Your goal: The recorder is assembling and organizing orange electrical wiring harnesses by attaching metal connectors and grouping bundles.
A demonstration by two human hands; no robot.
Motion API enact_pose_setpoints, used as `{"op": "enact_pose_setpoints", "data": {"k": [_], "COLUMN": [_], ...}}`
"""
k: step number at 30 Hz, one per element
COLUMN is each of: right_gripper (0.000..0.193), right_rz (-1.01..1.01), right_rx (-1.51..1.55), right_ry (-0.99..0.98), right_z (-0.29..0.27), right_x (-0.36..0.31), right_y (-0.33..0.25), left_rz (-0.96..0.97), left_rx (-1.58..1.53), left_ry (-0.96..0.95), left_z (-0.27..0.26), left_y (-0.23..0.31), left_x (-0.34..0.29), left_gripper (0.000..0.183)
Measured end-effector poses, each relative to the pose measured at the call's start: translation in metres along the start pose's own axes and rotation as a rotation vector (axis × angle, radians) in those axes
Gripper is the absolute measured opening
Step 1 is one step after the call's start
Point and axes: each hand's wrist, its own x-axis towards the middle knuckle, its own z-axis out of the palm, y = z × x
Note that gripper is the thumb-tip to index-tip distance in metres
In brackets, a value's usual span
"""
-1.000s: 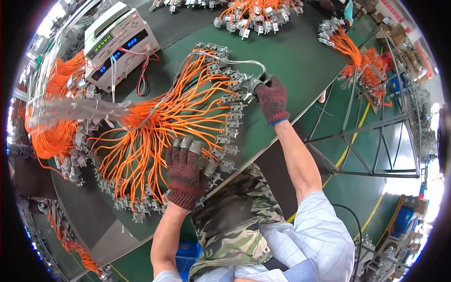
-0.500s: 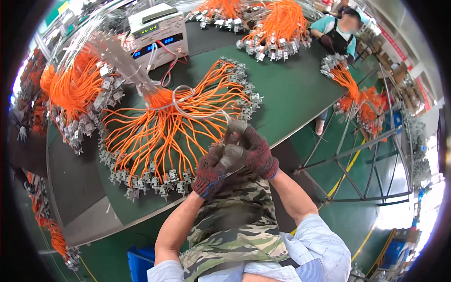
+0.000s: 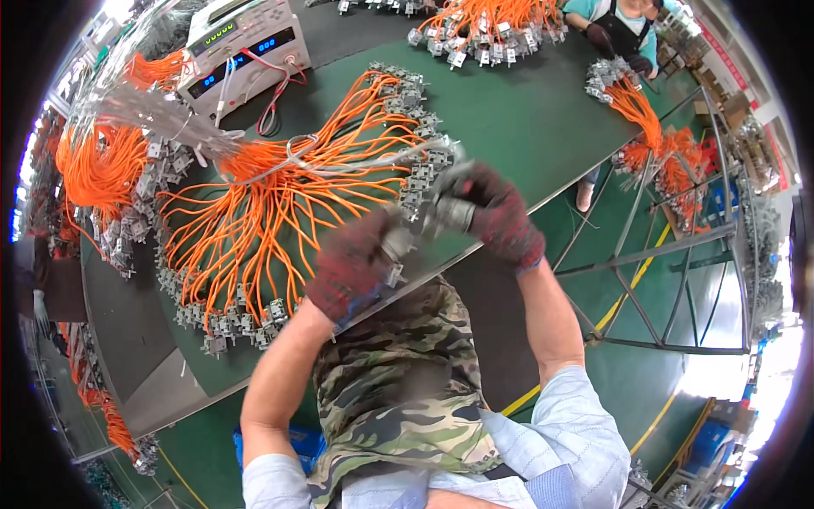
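My left hand (image 3: 360, 259), in a dark red knitted glove with grey fingertips, is at the table's near edge. Its fingers are blurred, and whether they grip anything cannot be told. A small grey connector (image 3: 396, 276) shows just below those fingertips. My right hand (image 3: 500, 216), gloved alike, is closed around the end of a grey cable (image 3: 373, 159); what is on that end is blurred. The cable reaches back to a bundle of orange wires (image 3: 275, 212) fanned out on the green table (image 3: 509, 119). Several grey connectors (image 3: 225, 322) tip the wires along the fan's rim.
A white bench instrument (image 3: 246, 59) with blue displays stands at the back left. More orange bundles (image 3: 119, 165) lie left and at the back (image 3: 500, 21). Across the table a person (image 3: 615, 34) handles another bundle (image 3: 632, 97). A metal frame rack (image 3: 653, 271) stands at right.
My hands have moved apart, the left to the left and the right up and to the right with the cable's end. The whole view has shifted a little.
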Motion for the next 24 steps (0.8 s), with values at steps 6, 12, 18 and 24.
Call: {"op": "enact_pose_setpoints", "data": {"k": [6, 12, 18, 24], "right_gripper": [0.027, 0.027, 0.027, 0.027], "right_rz": [-0.052, -0.014, 0.03, 0.035], "right_rx": [-0.079, -0.023, -0.16, -0.246], "right_ry": [0.206, 0.225, 0.214, 0.136], "right_z": [-0.049, -0.052, -0.047, -0.064], "right_x": [0.06, 0.073, 0.078, 0.084], "right_y": [0.031, 0.082, 0.077, 0.084], "left_rz": [0.062, -0.019, -0.008, 0.011], "left_rx": [0.48, 0.545, 0.528, 0.537], "left_ry": [0.075, 0.127, 0.142, 0.141], "left_z": [-0.009, 0.013, 0.012, 0.014], "left_y": [-0.054, -0.081, -0.084, -0.086], "left_x": [0.074, 0.083, 0.082, 0.083], "left_gripper": [0.026, 0.02, 0.021, 0.02]}}
